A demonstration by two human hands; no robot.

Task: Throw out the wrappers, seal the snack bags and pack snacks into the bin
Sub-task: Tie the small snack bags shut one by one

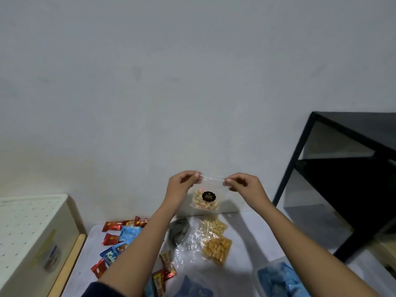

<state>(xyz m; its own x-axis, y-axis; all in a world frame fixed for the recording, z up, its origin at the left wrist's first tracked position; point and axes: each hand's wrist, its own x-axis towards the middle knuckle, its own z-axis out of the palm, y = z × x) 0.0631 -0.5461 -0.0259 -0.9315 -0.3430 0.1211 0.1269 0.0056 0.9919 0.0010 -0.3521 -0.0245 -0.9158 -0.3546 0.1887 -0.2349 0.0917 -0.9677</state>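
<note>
Sideways runs the seal: both hands pinch the top edge of the bag

Leftmost stands a white cabinet (32, 232), out of play; beside it, on the table (252, 236), lies a scatter of red and blue packets (120, 234), none of them touched. Above these the left hand (182, 183) is raised off the table, thumb and forefinger closed in a pinch on the left end of the top edge of a small clear bag (205, 199); its other fingers are curled in. The bag hangs straight down from that edge, in the air before the wall, pale snacks settled at its bottom behind a round black label; the closing strip (212, 177) runs level from hand to hand, so the seal's long axis lies left to right between the two pinches. The right hand (244, 185) pinches the right end of the strip in the same way; both hands sit at about one height, equally near the bag. Whether the strip is already pressed shut cannot be told; the likely next move is a slide of pinching fingers along it. Below the bag lie two more clear bags, one of pale snacks (213, 226), one of orange (217, 248); lower right, a clear bin (267, 263) holds blue packets, nearer the right hand; a black shelf (342, 168) stands far right.
</note>
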